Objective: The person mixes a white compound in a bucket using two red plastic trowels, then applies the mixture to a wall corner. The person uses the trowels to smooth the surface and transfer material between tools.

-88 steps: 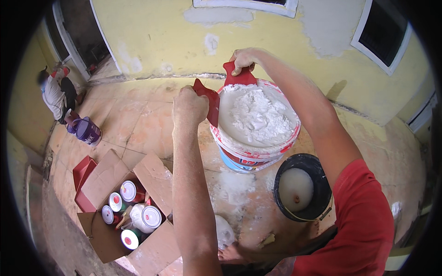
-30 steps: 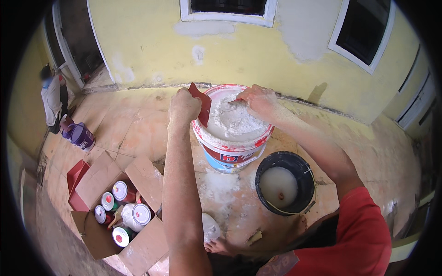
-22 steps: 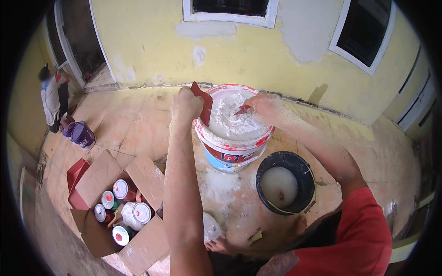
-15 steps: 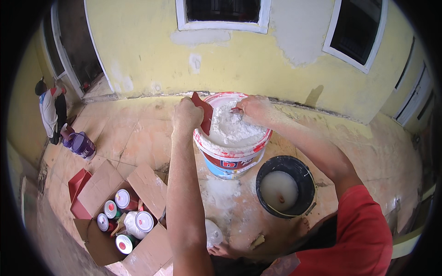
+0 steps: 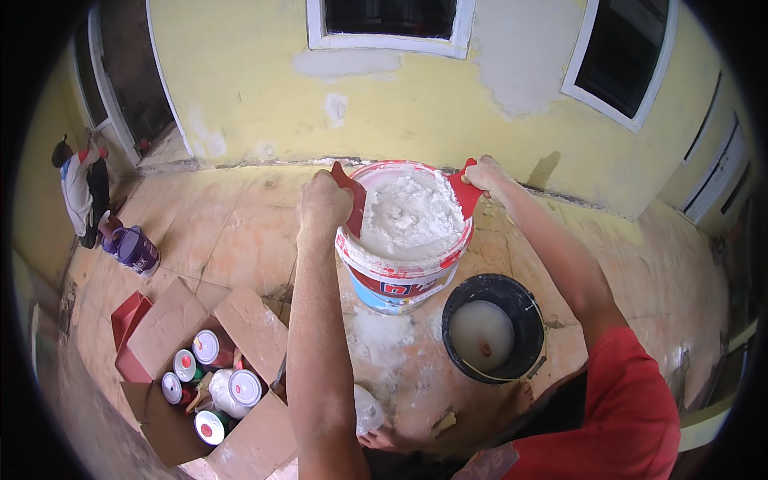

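Note:
A large paint bucket [image 5: 364, 262] with a red-smeared rim is heaped with white, lumpy powder or putty [image 5: 410, 214]. My left hand [image 5: 326, 202] is closed on a red putty scraper [image 5: 355, 205], its blade against the inside left of the bucket. At the right rim, my right hand [image 5: 490, 174] grips a second red putty scraper [image 5: 464, 194], its blade at the edge of the white heap. Pale dust coats both forearms. Just right of the bucket stands a black pail [image 5: 524, 306] holding cloudy whitish water [image 5: 480, 330].
An open cardboard box [image 5: 252, 326] at lower left holds several cans, with a red tray [image 5: 128, 320] beside it. A purple bucket [image 5: 138, 254] stands at far left near a crouching person [image 5: 78, 188]. The patched yellow wall [image 5: 256, 88] runs behind. A clear plastic bag [image 5: 367, 410] lies near my foot.
My right hand has drawn its scraper out of the white heap and over to the right rim, where more of the blade shows. My left hand stays at the left rim.

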A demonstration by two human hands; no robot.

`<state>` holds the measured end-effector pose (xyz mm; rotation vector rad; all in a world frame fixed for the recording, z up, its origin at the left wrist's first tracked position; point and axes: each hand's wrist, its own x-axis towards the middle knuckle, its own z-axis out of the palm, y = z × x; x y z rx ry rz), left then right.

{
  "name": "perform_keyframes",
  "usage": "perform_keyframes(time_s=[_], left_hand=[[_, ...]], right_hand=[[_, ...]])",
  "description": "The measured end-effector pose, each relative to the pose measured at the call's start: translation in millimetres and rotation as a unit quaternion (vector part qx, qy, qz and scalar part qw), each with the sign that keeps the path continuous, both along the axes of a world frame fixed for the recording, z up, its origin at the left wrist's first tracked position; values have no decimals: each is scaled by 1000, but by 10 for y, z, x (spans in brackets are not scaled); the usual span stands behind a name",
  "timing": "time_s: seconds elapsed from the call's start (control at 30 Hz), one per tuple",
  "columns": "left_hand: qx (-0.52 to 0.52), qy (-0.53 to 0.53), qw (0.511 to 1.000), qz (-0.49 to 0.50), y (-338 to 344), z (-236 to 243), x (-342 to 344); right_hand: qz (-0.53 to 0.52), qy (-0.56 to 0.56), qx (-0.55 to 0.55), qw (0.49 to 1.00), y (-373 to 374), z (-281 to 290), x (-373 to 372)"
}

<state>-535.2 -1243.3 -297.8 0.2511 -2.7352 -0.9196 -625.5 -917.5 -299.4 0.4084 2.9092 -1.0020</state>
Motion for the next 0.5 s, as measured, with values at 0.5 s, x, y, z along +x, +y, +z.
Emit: perform_keyframes(time_s=[0.5], left_hand=[[20, 3, 1000, 22, -110, -232, -174]], right_hand=[[220, -81, 110, 966, -649, 130, -799]])
